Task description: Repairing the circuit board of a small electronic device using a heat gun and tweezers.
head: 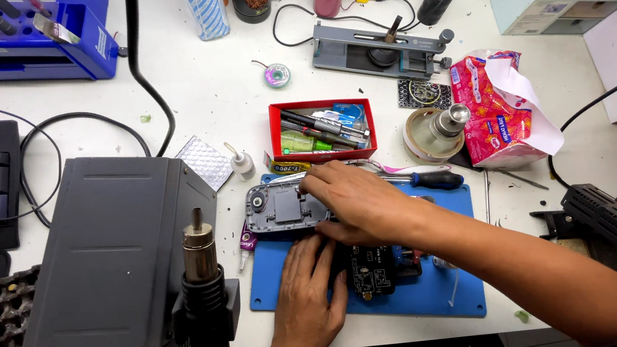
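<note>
so the main thing here is a grey phone housing (282,208), rounded corners, lying flat with its inside facing up on the top left part of the blue work mat (440,289). it's got a squarish raised grey plate in the middle and a small round opening near its left end. its right end is hidden, so can't see all of it. just below and to the right of it, also on the blue work mat, sits a black circuit board (371,271) with tiny components, flat, partly covered
</note>
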